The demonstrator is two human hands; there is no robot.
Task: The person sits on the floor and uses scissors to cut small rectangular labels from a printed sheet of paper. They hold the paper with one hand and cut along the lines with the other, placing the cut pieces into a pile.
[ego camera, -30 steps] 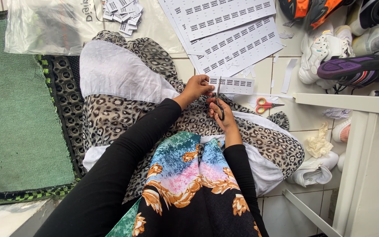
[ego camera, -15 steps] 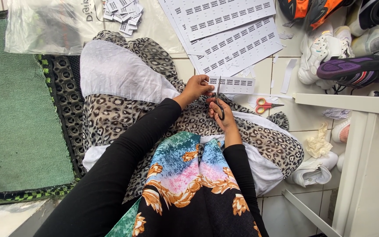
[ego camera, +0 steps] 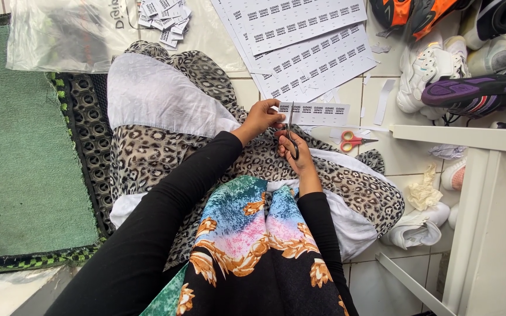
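On the tiled floor [ego camera: 393,158], beyond a leopard-print cloth [ego camera: 159,152], lie printed label sheets [ego camera: 306,41] beside sneakers [ego camera: 440,76]. Nearer, the left hand [ego camera: 260,119] pinches a label strip [ego camera: 317,114] over the lap, and the right hand [ego camera: 296,153] grips black scissors [ego camera: 291,137] cutting its end. Red scissors [ego camera: 354,140] rest nearby.

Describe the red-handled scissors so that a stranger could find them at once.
Start at the white frame on the right, beside the shoe pile. Left of its end, on the floor tiles, lie the small scissors. Their red handles distinguish them from the dark pair in the right hand.
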